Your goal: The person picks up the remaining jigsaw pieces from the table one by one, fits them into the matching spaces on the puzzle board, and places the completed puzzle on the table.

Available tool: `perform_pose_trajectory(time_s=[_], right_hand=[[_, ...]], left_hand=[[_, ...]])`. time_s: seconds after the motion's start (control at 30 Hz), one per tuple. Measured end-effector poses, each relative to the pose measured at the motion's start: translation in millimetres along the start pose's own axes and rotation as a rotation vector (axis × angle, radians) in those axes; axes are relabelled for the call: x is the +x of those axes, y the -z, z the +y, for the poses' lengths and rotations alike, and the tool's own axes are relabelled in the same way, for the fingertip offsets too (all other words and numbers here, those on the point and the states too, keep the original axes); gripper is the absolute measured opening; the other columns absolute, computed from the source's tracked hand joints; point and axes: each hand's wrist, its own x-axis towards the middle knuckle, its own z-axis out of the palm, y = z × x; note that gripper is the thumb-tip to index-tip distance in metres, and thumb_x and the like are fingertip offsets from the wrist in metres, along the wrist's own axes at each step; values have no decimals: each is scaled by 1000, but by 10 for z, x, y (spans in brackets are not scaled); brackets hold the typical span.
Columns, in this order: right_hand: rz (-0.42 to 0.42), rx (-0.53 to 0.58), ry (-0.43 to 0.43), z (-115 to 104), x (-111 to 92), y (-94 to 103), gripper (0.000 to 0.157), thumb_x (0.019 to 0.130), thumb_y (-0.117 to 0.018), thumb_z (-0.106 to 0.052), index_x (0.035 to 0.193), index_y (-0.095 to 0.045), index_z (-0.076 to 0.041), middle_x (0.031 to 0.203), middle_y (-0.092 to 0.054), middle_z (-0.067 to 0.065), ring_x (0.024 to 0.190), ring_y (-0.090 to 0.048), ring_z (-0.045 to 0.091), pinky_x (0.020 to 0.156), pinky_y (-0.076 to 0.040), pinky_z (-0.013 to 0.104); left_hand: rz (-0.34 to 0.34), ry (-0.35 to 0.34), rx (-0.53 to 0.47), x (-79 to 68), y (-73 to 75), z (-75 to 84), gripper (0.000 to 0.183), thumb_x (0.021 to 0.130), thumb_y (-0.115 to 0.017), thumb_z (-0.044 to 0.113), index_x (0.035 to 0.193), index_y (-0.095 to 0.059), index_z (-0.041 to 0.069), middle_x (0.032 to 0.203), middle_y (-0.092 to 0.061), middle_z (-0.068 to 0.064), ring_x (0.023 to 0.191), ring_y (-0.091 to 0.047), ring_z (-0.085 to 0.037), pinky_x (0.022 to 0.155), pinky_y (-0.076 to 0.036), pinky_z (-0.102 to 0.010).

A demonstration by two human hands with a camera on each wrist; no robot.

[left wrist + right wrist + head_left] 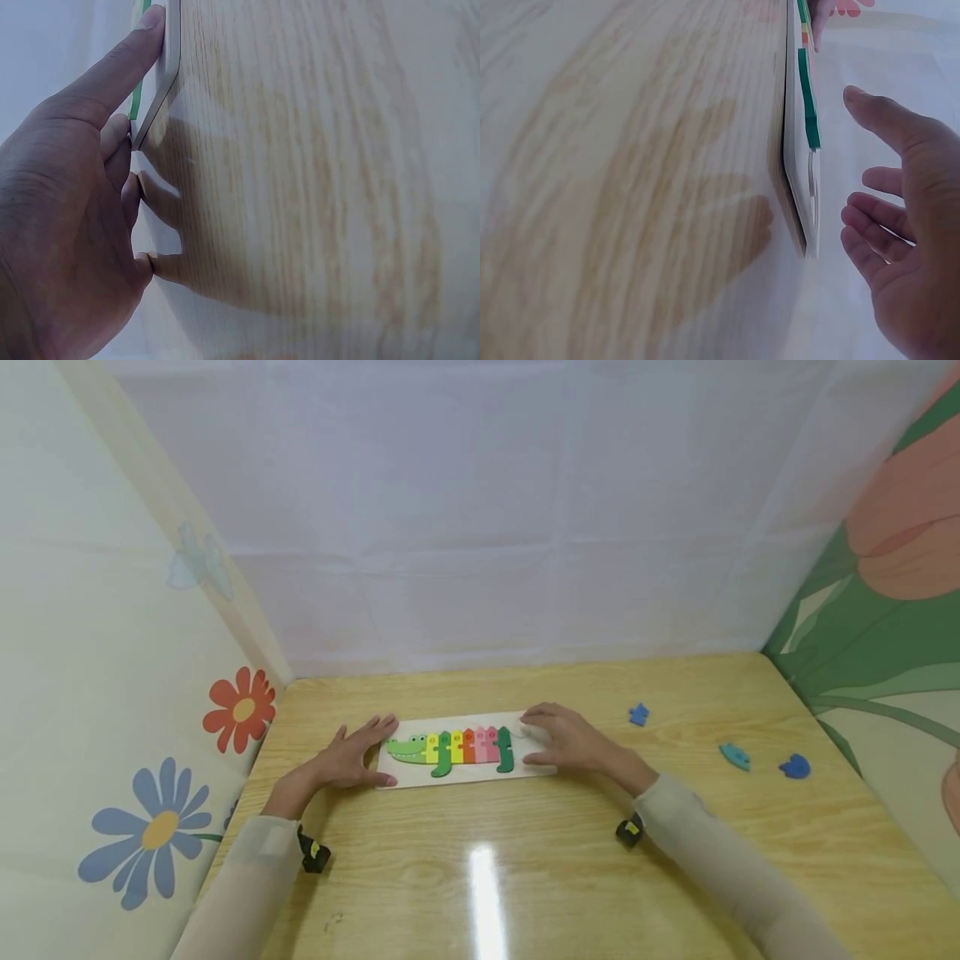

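Note:
A white puzzle board [465, 772] with a crocodile made of coloured pieces lies on the table. Its green head [407, 750] is at the left, then yellow, green, orange and pink body pieces and a dark green leg piece [505, 750]. My left hand [348, 758] spans the board's left end, thumb [112, 79] resting on it near the front corner, fingers extended near the back corner. Over the bare right end hovers my right hand [573, 742]; in the right wrist view its spread fingers [877, 217] are apart from the board and hold nothing.
To the right on the wooden table [420, 860] lie three loose pieces: a blue one [638, 715], a teal one [735, 757] and a darker blue rounded one [795, 767]. A pale curtain [487, 568] hangs behind, with flower-printed cloth at both sides.

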Motion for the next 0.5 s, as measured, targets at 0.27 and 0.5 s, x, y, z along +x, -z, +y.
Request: perform_pose_trajectory(time_s=[0.27, 0.5], right_hand=[[24, 5, -30, 63, -95, 82, 72, 88, -88, -40, 142, -64, 2, 144, -63, 19, 136, -58, 37, 115, -47, 53], [69, 18, -29, 162, -204, 156, 69, 86, -90, -36, 138, -66, 3, 141, -66, 20, 133, -61, 38, 113, -49, 54]], left_hand=[[1, -4, -2, -8, 10, 10, 107, 89, -84, 48, 167, -27, 3, 175, -19, -20, 161, -9, -48, 118, 4, -81], [2, 2, 3, -9, 3, 0, 107, 89, -84, 49, 167, -27, 3, 175, -19, -20, 161, -9, -47, 118, 4, -81]])
